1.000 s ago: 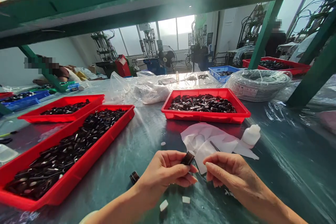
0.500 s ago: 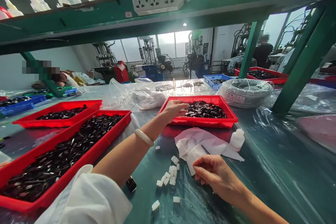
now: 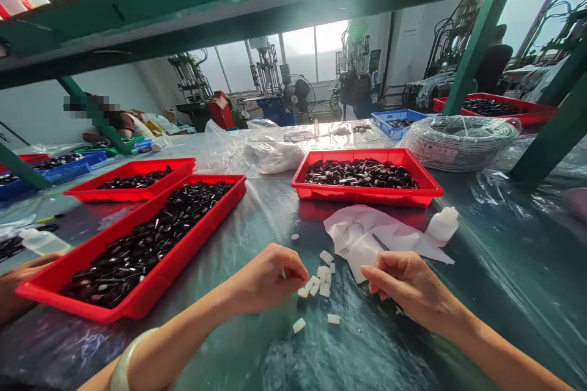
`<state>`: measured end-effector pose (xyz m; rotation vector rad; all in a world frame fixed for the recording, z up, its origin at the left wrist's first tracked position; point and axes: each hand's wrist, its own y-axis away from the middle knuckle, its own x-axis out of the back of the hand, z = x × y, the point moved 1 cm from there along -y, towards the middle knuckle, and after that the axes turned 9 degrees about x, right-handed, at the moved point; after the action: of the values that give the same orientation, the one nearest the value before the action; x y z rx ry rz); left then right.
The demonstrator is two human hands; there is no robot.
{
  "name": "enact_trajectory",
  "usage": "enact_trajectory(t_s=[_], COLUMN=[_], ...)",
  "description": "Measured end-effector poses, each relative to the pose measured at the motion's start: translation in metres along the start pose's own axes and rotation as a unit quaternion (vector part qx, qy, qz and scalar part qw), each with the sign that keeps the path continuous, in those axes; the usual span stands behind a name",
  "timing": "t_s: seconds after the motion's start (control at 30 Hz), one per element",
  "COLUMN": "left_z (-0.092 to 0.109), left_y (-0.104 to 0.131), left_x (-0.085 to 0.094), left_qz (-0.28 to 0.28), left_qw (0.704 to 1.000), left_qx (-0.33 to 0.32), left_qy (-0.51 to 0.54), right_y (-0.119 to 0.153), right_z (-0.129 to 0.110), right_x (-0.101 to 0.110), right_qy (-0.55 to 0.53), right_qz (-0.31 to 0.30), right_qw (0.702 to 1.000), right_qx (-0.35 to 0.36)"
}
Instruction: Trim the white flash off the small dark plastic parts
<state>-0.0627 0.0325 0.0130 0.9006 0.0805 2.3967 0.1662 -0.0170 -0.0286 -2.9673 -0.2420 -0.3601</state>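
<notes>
In the head view, the left hand point(image 3: 270, 281) is low at the centre of the frame, its fingertips at the left edge of a loose cluster of white bits point(image 3: 325, 289) on the tabletop point(image 3: 270, 217). Its grip is curled nearly closed; the thumb is mostly hidden, so I cannot tell whether a bit is between the fingers. The right hand point(image 3: 410, 284), lower right, has thumb and forefinger drawn close together; whether that grip has hold of anything small cannot be made out.

Picking among these bits would, I judge, go best with one from the outer edge, taken across its sides by thumb and forefinger tips, with the other fingers tucked up so neighbours are not dragged along. The two set apart near the bottom of the frame look easiest to take singly. A light pinch should do, and keeping the right hand clear of the cluster leaves room.

The bits are small, white, matte and blocky, with slightly rounded edges; some touch or overlap, lying at mixed angles. One more lies alone above the left hand. Beyond the cluster are a crumpled white cloth point(image 3: 358, 235) and a white bottle point(image 3: 443, 226), right of centre. Glossy black parts point(image 3: 362, 173) fill a red tray point(image 3: 367, 193) above them.
</notes>
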Motion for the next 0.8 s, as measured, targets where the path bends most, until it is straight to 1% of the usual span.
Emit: enact_trajectory(t_s=[0.07, 0.13, 0.2, 0.27, 0.33, 0.43, 0.57, 0.63, 0.7, 0.8], left_z=[-0.005, -0.01, -0.018, -0.028, -0.037, -0.045, -0.047, -0.043, -0.034, -0.007], left_y=[0.013, 0.022, 0.031, 0.042, 0.051, 0.058, 0.049, 0.042, 0.035, 0.027], left_x=[0.005, 0.014, 0.025, 0.033, 0.035, 0.028, 0.017, 0.015, 0.013, 0.005], left_qz=[0.006, 0.035, 0.065, 0.078, 0.078, 0.069, 0.097, 0.101, 0.102, 0.088], left_qw=[0.993, 0.977, 0.961, 0.951, 0.948, 0.953, 0.96, 0.963, 0.963, 0.973], left_qx=[-0.025, -0.037, -0.027, -0.002, 0.018, 0.03, 0.023, 0.013, 0.005, -0.025], left_qy=[-0.111, -0.209, -0.267, -0.3, -0.308, -0.292, -0.26, -0.251, -0.249, -0.21], right_y=[0.001, 0.003, 0.004, 0.006, 0.007, 0.007, 0.006, 0.007, 0.007, 0.009], right_z=[0.003, 0.007, 0.011, 0.014, 0.014, 0.011, 0.005, 0.003, 0.0, -0.005], right_x=[0.001, 0.002, 0.003, 0.004, 0.003, 0.001, -0.002, -0.003, -0.005, -0.009], right_qy=[0.005, 0.008, 0.013, 0.019, 0.021, 0.026, 0.036, 0.036, 0.032, -0.005], right_qz=[-0.003, -0.003, 0.003, 0.007, 0.006, 0.002, 0.009, 0.007, -0.003, -0.023], right_qw=[1.0, 1.0, 1.0, 1.0, 1.0, 1.0, 0.999, 0.999, 0.999, 0.999], right_qx=[-0.006, -0.014, -0.021, -0.022, -0.019, -0.014, 0.006, 0.009, 0.011, 0.027])
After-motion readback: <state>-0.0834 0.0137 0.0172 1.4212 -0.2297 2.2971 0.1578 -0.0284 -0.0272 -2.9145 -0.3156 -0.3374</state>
